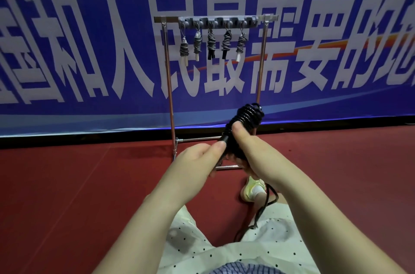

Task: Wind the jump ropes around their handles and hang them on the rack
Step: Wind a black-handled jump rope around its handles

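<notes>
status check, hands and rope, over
Left hand and right hand both grip black jump rope, partly wound, tail hanging loose. Five wound ropes on rack. Path clear.

Person seen from a head-worn camera. Both forearms are bare, with no sleeves, watch or rings visible. The left hand [197,159] and right hand [253,150] are ungloved, with short, unpainted nails. A cream garment with small dark dots [224,244] covers the lap; a blue-and-white checked fabric [242,269] shows at the bottom edge. One foot wears a pale yellow-green shoe [251,188] with a white sock.
</notes>
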Available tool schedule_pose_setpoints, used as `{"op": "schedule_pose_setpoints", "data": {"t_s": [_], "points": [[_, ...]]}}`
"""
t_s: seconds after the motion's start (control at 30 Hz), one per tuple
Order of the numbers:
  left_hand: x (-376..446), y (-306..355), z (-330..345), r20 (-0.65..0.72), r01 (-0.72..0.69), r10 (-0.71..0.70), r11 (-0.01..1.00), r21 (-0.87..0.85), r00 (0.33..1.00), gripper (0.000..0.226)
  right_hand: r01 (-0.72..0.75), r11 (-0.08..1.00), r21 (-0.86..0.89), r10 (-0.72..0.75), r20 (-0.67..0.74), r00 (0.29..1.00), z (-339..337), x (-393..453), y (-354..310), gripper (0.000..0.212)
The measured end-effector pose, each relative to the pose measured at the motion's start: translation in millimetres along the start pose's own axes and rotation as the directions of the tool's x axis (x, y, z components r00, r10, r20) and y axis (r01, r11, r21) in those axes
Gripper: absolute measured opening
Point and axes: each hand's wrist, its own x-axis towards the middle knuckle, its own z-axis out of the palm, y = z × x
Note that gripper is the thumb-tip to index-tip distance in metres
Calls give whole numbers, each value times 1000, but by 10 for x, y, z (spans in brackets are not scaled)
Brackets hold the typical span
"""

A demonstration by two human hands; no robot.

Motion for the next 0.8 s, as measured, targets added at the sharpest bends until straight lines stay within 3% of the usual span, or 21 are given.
{"op": "schedule_pose_setpoints", "data": {"t_s": [0.1,0.23,0.3,0.4,0.47,0.53,0.63,0.7,0.77,0.8], "points": [[-8,32,-32,-53,-54,57,996,65,997,30,-60,994,-89,66,65,996,23,-86,-91,73],[-28,47,-32,-78,-80,85,994,68,993,23,72,993,93,-73,11,997,53,-83,-144,48],[-49,83,-30,-97,-112,114,993,26,989,24,173,948,265,-165,-52,985,88,-91,-148,37],[-56,169,-41,-98,-156,152,987,-36,984,26,221,883,413,-212,-67,975,64,-86,-162,53],[-54,229,-73,-18,-114,112,980,-161,994,42,222,873,434,-228,-40,973,15,-62,-183,63],[-65,256,-112,186,33,40,926,-376,982,63,218,868,446,-243,-1,970,-31,-69,-178,83],[-102,208,-81,499,277,30,802,-529,866,67,255,774,580,-335,33,942,-21,-96,-175,59],[-113,120,40,661,400,101,725,-561,744,66,259,730,632,-356,30,934,-6,-113,-202,53],[-98,73,146,760,471,182,688,-552,624,69,272,708,651,-370,14,929,-14,-77,-205,51],[-105,88,161,777,493,196,674,-550,599,71,257,708,658,-345,4,939,-21,-59,-214,51]]}}
